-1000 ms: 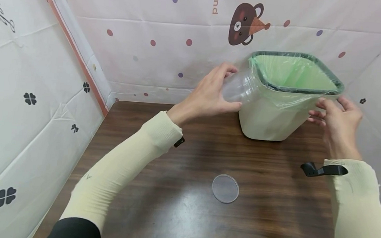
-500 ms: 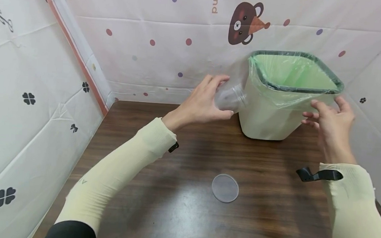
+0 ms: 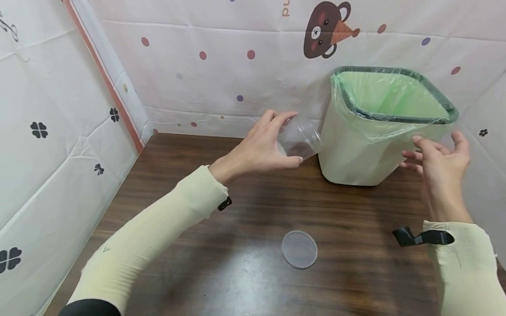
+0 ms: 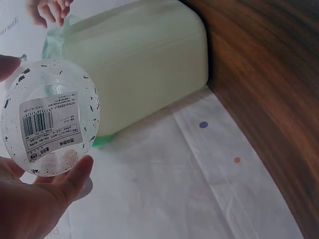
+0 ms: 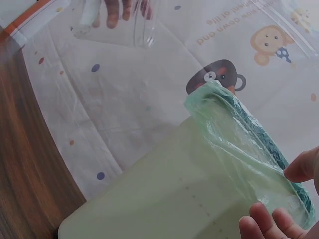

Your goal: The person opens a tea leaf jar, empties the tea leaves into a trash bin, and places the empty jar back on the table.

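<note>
My left hand (image 3: 260, 146) grips a clear plastic jar (image 3: 299, 139) round its side, tilted with its mouth toward the bin. In the left wrist view, the jar's base (image 4: 52, 124) bears a white barcode label, with small dark specks scattered around it. The pale green trash bin (image 3: 362, 155), lined with a thin green bag (image 3: 376, 129), stands just right of the jar. Beside the bin's right front is my right hand (image 3: 443, 172), fingers loosely bent and holding nothing. In the right wrist view, its thumb (image 5: 301, 167) lies near the bin's rim.
A clear round lid (image 3: 299, 249) lies flat on the dark wooden table (image 3: 241, 201), nearer the front than the bin. Printed cloth (image 3: 197, 77) hangs behind the table, and more cloth covers both sides. The bin stands close against the back cloth.
My left hand has drawn the jar away from the bin's rim, leftward and down. My right hand has shifted slightly left and down beside the bin. The lid stays put.
</note>
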The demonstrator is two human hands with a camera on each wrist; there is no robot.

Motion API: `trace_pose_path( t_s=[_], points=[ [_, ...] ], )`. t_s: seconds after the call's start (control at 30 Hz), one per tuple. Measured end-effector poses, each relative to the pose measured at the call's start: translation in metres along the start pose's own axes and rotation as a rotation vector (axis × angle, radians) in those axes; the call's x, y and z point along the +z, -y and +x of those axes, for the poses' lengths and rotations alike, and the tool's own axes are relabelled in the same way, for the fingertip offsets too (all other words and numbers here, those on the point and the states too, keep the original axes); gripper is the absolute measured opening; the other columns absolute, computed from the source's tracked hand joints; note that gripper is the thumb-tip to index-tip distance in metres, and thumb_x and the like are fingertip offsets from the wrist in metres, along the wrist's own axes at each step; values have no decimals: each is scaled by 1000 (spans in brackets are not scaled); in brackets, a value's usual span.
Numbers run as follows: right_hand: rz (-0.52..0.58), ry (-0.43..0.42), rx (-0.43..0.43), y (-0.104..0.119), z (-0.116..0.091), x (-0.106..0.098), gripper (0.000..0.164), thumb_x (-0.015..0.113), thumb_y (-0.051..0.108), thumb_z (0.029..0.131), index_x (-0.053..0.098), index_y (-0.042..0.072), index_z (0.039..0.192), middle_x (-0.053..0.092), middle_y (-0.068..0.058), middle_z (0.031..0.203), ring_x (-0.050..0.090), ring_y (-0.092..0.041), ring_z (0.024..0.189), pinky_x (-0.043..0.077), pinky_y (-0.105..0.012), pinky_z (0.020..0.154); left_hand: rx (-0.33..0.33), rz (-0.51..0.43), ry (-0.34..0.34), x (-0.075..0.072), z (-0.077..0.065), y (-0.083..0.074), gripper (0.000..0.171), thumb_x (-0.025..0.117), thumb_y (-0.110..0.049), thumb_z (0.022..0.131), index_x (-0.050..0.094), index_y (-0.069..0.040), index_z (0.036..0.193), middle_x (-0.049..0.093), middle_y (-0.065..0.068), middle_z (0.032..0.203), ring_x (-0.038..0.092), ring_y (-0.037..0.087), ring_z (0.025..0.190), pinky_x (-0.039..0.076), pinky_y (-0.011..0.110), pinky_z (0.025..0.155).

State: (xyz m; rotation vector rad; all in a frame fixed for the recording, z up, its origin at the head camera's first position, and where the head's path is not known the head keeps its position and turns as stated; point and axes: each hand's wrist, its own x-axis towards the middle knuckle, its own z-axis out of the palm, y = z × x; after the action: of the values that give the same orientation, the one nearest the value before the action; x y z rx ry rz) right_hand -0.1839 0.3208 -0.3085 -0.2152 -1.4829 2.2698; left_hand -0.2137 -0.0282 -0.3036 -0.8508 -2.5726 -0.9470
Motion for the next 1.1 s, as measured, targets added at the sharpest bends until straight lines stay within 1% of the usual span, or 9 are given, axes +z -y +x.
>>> trace_pose_path(
  t_s=[0.2,0.33,0.43,0.63,0.8,1.0,1.1],
  points=[
    [6,13,-12,-2,-4,0,96,74,-2,88,12,22,157,67,-4,93,69,-18,58,54,-30,47,-19,-21,-5,3,-6,7,92,82,-45,72,42,-19,151,47,0,128,48,14,110,43,31,91],
    [12,16,-22,-3,-6,-1,92,75,0,88,16,22,155,67,-5,95,69,-19,60,54,-30,48,5,-14,-16,6,-10,12,92,84,-44,71,44,-18,150,49,2,132,49,16,114,43,34,93],
    [14,16,-29,-4,-8,-1,90,75,-1,87,18,22,153,66,-5,95,69,-19,60,54,-30,48,12,-16,-16,9,-14,17,93,85,-43,70,45,-17,150,49,4,132,49,17,113,43,35,92],
    [20,22,-39,-8,-11,2,87,74,-2,88,19,20,152,66,-6,94,69,-19,61,55,-30,48,-31,-35,8,16,-23,26,92,85,-45,71,46,-15,148,52,4,127,50,16,111,44,36,93],
    [31,24,-45,-11,-13,5,86,74,-3,87,20,19,150,67,-6,93,69,-18,61,54,-30,48,-49,-50,20,22,-30,32,91,85,-46,70,48,-14,146,55,4,125,52,17,111,43,39,95],
    [42,29,-36,-13,-14,5,87,76,-3,86,20,19,150,65,-7,94,70,-18,62,54,-30,48,-65,-70,23,28,-36,38,89,86,-45,70,49,-13,145,56,3,126,53,16,112,46,37,95],
    [28,37,-34,-14,-14,5,87,76,-1,87,21,19,151,65,-7,95,70,-18,64,55,-30,49,-76,-85,33,31,-39,42,88,86,-45,70,51,-13,144,56,2,126,54,15,112,47,36,94]
  ],
)
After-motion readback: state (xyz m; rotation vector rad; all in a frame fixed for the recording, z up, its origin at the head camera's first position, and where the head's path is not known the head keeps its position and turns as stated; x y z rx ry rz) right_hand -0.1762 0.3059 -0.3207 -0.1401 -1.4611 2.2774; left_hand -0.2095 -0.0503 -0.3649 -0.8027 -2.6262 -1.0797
